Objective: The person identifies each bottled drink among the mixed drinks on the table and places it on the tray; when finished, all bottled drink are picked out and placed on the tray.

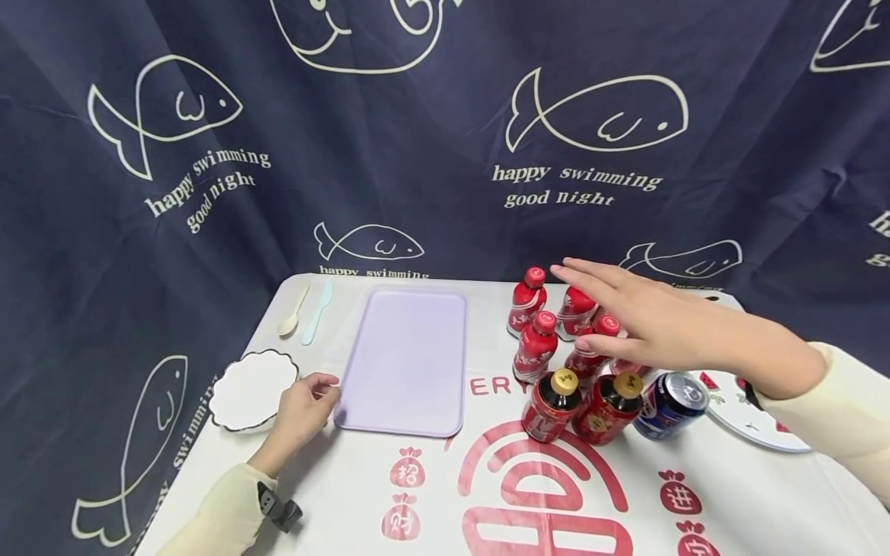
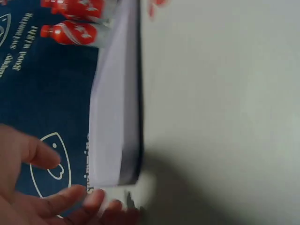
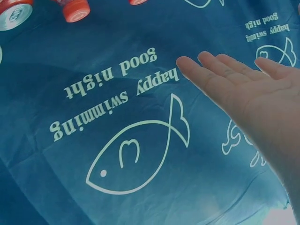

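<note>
My left hand (image 1: 306,405) is beside the left edge of a pale lilac tray (image 1: 410,363), fingers loosely bent and holding nothing. In the left wrist view, thumb and fingers are spread apart near the tray's corner (image 2: 112,173); whether a fingertip touches it I cannot tell. Over a group of red-capped bottles (image 1: 535,347) hovers my right hand (image 1: 647,320), its fingers straight and its grasp empty. It hides parts of the rear bottles. In front of them stand two dark drink bottles with gold caps (image 1: 552,409) and a blue can (image 1: 670,405).
A white scalloped plate (image 1: 253,390) lies left of my left hand. Behind it are a cream spoon (image 1: 294,315) and a light blue knife (image 1: 317,313). At the right, partly under my forearm, is a white board or plate with watermelon prints (image 1: 737,413). A dark blue curtain (image 1: 417,170) hangs behind the table.
</note>
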A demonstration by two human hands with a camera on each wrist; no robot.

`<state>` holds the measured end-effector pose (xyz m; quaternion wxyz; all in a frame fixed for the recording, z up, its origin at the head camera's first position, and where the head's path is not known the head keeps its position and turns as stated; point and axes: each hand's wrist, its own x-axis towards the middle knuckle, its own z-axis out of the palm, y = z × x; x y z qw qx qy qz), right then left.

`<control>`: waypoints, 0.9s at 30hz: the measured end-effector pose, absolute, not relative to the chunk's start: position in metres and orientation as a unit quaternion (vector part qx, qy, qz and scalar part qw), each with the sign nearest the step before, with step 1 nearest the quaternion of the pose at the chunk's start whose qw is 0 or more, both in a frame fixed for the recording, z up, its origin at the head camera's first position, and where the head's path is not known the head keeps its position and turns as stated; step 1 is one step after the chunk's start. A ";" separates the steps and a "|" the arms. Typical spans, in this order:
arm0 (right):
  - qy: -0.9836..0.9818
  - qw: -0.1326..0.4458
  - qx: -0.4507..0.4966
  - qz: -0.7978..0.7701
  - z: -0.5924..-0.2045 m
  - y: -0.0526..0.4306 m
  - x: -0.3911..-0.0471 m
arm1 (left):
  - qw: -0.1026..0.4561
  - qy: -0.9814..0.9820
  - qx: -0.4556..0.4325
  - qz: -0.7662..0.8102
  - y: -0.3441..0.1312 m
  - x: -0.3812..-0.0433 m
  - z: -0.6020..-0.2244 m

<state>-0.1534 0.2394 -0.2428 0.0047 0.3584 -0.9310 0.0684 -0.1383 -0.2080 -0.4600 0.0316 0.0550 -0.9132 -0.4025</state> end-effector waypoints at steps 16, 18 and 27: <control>-0.932 0.035 0.360 0.038 -0.244 0.258 -0.152 | -0.067 -0.915 0.091 -0.386 -0.215 -0.158 -0.472; -0.935 0.030 0.353 0.036 -0.246 0.259 -0.152 | -0.087 -0.900 0.112 -0.412 -0.215 -0.158 -0.472; -0.940 0.005 0.338 0.035 -0.253 0.266 -0.148 | -0.128 -0.854 0.169 -0.474 -0.210 -0.160 -0.466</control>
